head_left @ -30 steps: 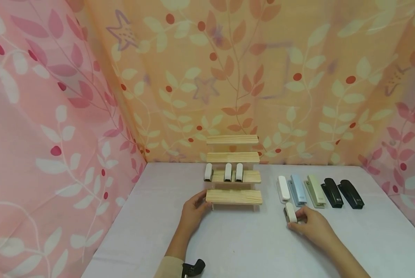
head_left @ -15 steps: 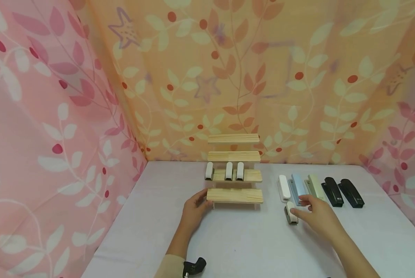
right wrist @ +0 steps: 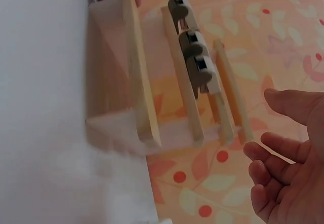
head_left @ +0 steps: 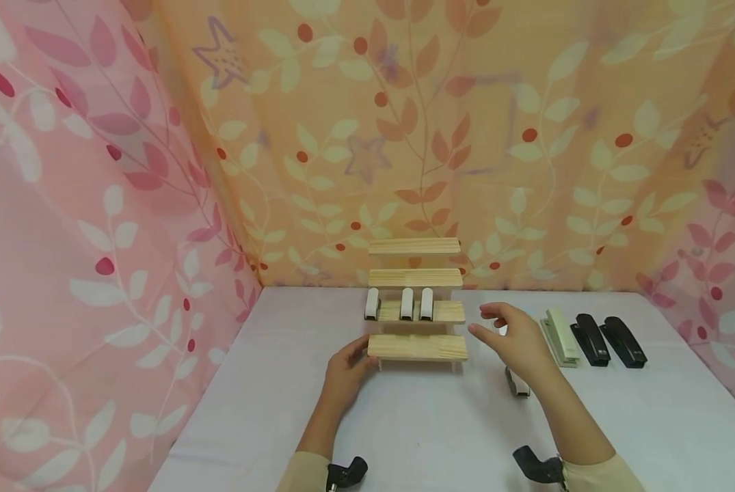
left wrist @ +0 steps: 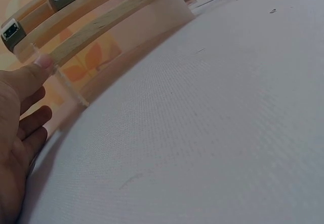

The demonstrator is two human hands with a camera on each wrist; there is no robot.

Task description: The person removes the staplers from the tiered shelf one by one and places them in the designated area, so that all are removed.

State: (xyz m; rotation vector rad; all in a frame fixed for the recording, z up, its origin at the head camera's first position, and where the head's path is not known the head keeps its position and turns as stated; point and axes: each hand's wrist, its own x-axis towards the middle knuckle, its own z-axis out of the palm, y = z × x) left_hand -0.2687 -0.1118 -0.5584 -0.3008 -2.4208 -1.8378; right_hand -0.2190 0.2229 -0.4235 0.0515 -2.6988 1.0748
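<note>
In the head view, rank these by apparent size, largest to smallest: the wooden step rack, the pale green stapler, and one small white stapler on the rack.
1. Wooden step rack
2. Pale green stapler
3. Small white stapler; it stands farther back, which adds to its smallness.

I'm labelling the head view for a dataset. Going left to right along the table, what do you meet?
Left hand → wooden stepped rack → right hand → pale green stapler → first black stapler → second black stapler.

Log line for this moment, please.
left hand: touches wooden rack | right hand: open, empty, raised beside rack | small stapler: on table
</note>
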